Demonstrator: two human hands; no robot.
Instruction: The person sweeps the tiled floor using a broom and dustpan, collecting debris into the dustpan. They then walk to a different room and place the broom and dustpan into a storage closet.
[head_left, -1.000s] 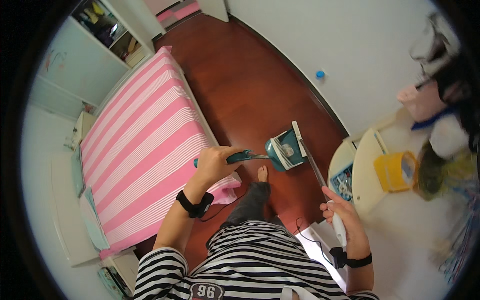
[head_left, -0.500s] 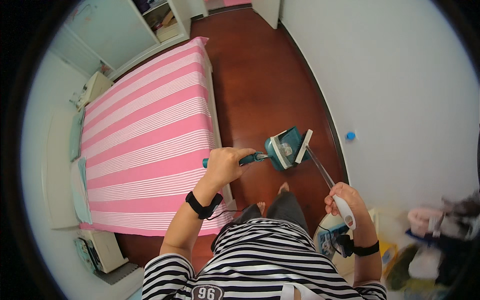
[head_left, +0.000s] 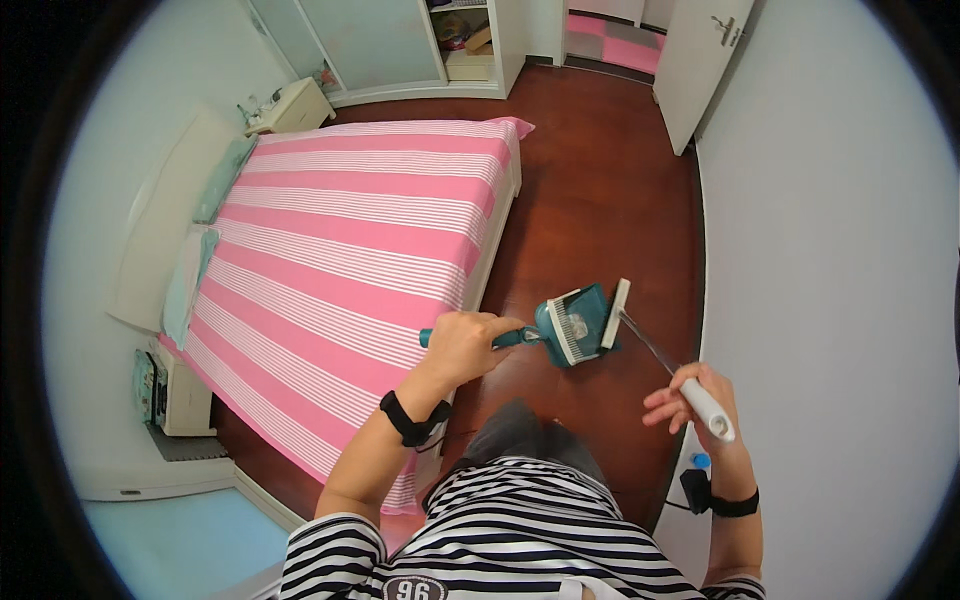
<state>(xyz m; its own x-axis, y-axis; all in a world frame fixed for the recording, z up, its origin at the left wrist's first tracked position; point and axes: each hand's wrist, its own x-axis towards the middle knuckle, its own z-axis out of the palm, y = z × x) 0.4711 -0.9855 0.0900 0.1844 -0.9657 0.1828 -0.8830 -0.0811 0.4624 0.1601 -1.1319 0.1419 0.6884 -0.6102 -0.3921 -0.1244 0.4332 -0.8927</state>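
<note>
My left hand (head_left: 462, 348) is wrapped round the teal handle of a dustpan (head_left: 592, 300), which is held out in front of me above the floor. Cream comb teeth run along the pan's near side, and a small pale clump (head_left: 577, 325) lies inside it. In my right hand (head_left: 700, 395) is the thick white handle of a small broom (head_left: 617, 315); some fingertips stand away from the grip. A thin metal rod joins this handle to the broom's narrow cream head, which is at the dustpan's open right edge. Whether the two touch, I cannot tell.
A bed (head_left: 350, 230) with a pink-and-white striped cover stands to the left. Red-brown floor (head_left: 590, 210) runs between it and the white wall (head_left: 830, 250) at right. Far ahead are a wardrobe (head_left: 380, 45) and an open door (head_left: 700, 70). A bedside cabinet (head_left: 190, 395) stands near left.
The view has swung, so the bed now sits further right and the doorway shows. Both hands still hold the dustpan and broom close together; the right fingers have loosened somewhat.
</note>
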